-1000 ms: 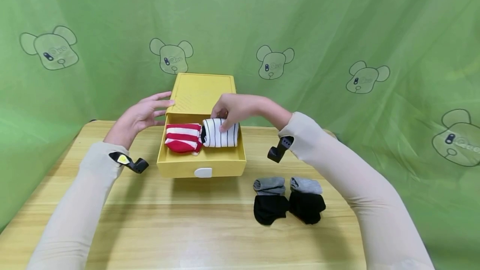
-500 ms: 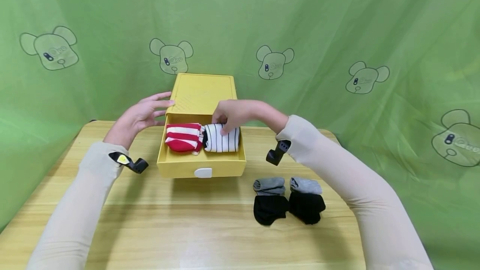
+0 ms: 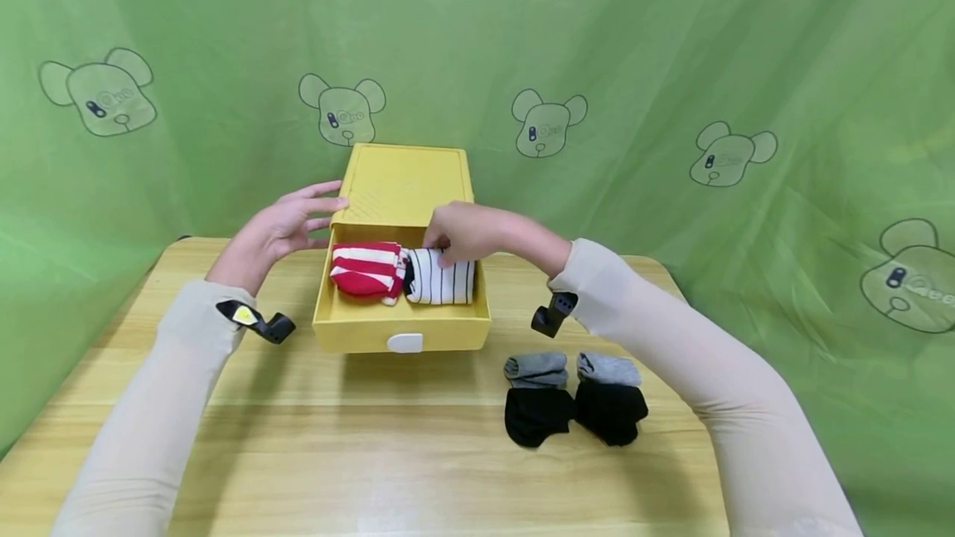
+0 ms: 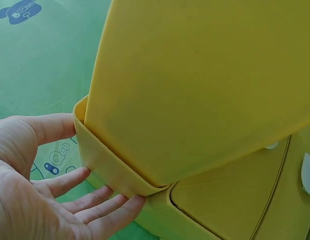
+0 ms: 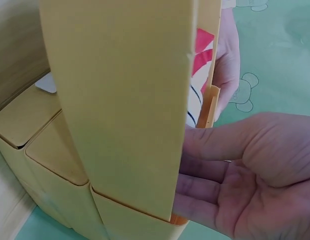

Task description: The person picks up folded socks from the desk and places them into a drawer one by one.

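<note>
A yellow drawer (image 3: 448, 336) with a white handle (image 3: 404, 343) is pulled out of a yellow cabinet (image 3: 406, 176). Inside it, on the left, lies a folded red-and-white striped sock bundle (image 3: 366, 272). To its right is a folded white sock bundle (image 3: 451, 282) with thin dark stripes, which my right hand (image 3: 473, 229) pinches from above. The right wrist view has the drawer wall hiding those fingertips and most of the sock bundles. My left hand (image 3: 287, 226) touches the cabinet's left side, its fingers spread along the edge in the left wrist view.
Right of the drawer, two grey folded socks (image 3: 535, 370) and two black folded socks (image 3: 539, 417) lie on the wooden table (image 3: 313, 437). A green curtain (image 3: 634, 40) hangs behind the cabinet. More drawer fronts (image 5: 57, 145) show below the pulled-out drawer in the right wrist view.
My right hand has moved down and slightly toward me, lowering the white striped sock bundle into the drawer's right half. My left hand has stayed on the cabinet.
</note>
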`<act>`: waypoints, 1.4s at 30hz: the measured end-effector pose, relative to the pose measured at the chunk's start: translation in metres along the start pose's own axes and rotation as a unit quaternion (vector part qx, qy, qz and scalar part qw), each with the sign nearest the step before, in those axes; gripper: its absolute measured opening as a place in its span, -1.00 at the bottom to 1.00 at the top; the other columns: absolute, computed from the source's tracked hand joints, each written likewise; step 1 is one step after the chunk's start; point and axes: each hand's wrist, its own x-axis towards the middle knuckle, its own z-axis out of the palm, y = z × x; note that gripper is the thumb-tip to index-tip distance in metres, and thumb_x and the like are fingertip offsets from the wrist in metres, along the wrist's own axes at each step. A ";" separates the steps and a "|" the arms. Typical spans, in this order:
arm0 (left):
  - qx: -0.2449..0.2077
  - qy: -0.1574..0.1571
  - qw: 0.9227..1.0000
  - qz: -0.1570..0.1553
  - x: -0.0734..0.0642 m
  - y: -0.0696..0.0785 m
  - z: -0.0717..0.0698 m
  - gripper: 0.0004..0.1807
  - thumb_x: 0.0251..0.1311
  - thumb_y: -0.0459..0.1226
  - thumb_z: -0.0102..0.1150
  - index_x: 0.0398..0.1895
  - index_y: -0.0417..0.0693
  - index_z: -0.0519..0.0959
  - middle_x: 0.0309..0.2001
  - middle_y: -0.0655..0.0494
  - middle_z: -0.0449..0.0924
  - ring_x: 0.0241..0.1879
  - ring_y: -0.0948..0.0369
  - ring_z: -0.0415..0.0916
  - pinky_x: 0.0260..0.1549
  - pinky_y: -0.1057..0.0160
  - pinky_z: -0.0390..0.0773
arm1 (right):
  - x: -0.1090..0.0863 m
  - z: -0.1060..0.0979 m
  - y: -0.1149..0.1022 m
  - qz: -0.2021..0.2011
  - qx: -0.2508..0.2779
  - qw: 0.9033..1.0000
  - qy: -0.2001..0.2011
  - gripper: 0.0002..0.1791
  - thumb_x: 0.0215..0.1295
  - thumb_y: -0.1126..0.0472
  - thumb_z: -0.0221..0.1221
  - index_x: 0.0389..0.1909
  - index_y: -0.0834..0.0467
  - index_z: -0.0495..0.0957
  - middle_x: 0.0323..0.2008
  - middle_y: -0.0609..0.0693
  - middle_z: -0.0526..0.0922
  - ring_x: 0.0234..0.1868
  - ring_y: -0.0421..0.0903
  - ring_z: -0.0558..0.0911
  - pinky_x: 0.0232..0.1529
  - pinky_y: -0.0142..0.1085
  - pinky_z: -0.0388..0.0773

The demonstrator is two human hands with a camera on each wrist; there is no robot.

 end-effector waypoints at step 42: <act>0.012 0.005 1.000 0.003 0.001 -0.002 -0.001 -0.15 0.47 -0.19 0.12 0.67 0.19 -0.10 0.68 -0.03 -0.19 0.65 -0.06 -0.20 0.57 -0.25 -0.02 | -0.053 0.014 -0.027 -0.161 0.366 0.914 0.073 -0.67 0.39 0.33 0.26 0.14 0.30 0.62 -0.08 0.17 0.80 -0.08 0.08 0.77 -0.03 -0.17 0.75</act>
